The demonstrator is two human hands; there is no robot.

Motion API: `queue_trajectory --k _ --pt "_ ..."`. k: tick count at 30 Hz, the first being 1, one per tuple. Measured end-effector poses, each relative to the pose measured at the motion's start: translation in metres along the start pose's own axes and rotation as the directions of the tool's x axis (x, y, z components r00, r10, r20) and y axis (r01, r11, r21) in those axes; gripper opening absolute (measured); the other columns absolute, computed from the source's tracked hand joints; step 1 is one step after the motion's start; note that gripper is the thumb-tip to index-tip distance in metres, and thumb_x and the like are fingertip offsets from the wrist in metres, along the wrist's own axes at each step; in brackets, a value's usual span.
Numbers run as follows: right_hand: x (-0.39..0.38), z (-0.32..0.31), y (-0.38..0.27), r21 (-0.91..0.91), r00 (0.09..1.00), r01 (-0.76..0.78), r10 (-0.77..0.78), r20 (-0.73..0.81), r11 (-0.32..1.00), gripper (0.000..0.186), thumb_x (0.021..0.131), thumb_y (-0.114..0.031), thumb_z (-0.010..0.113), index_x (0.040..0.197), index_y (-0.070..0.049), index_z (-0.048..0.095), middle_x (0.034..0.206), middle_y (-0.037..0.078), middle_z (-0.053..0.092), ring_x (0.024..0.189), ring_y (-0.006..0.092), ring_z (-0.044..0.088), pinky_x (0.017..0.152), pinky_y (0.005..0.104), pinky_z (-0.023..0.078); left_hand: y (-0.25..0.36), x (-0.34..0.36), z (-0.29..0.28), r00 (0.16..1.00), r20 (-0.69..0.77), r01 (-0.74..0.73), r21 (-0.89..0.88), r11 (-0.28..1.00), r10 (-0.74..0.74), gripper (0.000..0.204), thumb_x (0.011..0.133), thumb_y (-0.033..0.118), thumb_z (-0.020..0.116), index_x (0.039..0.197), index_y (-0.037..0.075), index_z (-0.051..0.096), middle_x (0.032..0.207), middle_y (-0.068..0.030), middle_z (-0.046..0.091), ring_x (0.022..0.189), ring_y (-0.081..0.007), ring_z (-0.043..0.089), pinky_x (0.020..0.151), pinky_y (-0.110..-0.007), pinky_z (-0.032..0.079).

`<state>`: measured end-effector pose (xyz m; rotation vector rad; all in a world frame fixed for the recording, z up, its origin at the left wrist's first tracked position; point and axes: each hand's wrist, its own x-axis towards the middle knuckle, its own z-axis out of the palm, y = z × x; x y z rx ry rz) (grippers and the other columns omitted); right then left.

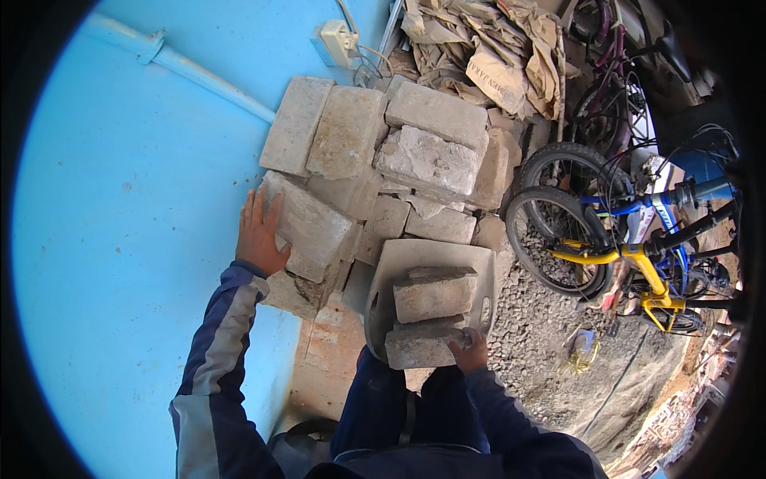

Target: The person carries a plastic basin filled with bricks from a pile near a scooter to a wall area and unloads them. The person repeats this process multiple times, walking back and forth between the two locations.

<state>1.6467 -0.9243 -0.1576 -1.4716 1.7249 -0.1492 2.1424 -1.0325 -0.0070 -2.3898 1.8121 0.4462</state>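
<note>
My left hand [262, 231] lies with fingers spread against the left end of a grey concrete block [311, 219], which rests on top of the stack beside the blue wall. Right in front of my legs is a grey plastic tub-like container [431, 252] with slots in its sides; whether it is a tub or a seat I cannot tell. Several rough blocks sit in it, among them an upper block [435, 297]. My right hand [471, 351] is closed around the right end of the nearest block [421, 348] there, its fingers partly hidden.
More blocks [347, 132] are stacked at the wall [120, 239]. Crumpled brown paper sacks [499, 60] lie behind them. To the right stand bicycles, one with a yellow frame [646, 271], over gravel [527, 335]. A pipe [199, 76] and a socket box [337, 41] are on the wall.
</note>
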Motion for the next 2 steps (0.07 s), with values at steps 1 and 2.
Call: queue_trajectory --k 1,2 --pt "-0.0011 0.0031 -0.0001 -0.054 1.000 -0.005 0.005 -0.002 0.999 0.058 0.070 -0.028 0.085 0.117 -0.005 0.061 0.104 0.016 0.060 0.096 0.0326 0.060 0.086 0.0428 0.050 0.0088 0.0028 -0.0041 0.994 -0.008 -0.106 0.068 0.992 0.107 0.105 0.068 0.022 0.083 0.155 0.017 0.024 0.161 -0.0190 0.015 0.149 -0.0416 0.008 0.119 -0.060 0.010" --pt "-0.0034 0.0051 -0.0008 -0.076 0.999 0.013 -0.015 -0.029 0.997 0.061 0.070 -0.028 0.084 0.121 -0.007 0.059 0.116 0.018 0.056 0.104 0.0326 0.058 0.092 0.0416 0.049 0.0156 0.0002 -0.0119 0.985 0.037 -0.171 0.140 0.975 0.168 0.105 0.070 0.022 0.083 0.155 0.017 0.022 0.161 -0.0195 0.013 0.149 -0.0418 0.007 0.118 -0.062 0.010"
